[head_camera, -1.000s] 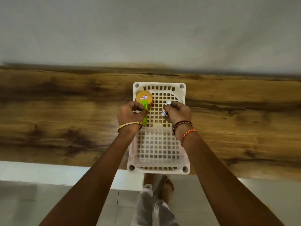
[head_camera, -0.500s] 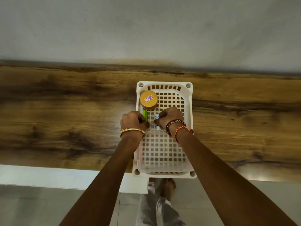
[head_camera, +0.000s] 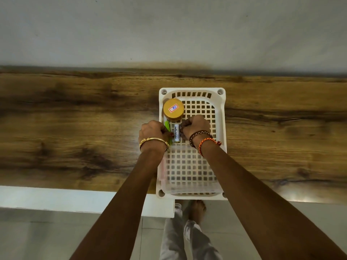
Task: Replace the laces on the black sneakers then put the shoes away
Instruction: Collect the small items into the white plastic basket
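Wooden counter (head_camera: 75,128), grey wall (head_camera: 169,30)

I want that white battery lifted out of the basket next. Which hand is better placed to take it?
Right. The right hand has its fingertips against the battery, while the left hand already grips the green item.

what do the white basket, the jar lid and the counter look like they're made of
Basket: moulded plastic, matt white, judging by its grid of holes and rounded rim.
Jar lid: looks like gold-coloured metal with a soft sheen, possibly coated plastic.
Counter: wood grain with dark streaks and a light gloss; laminate or real wood, cannot tell.
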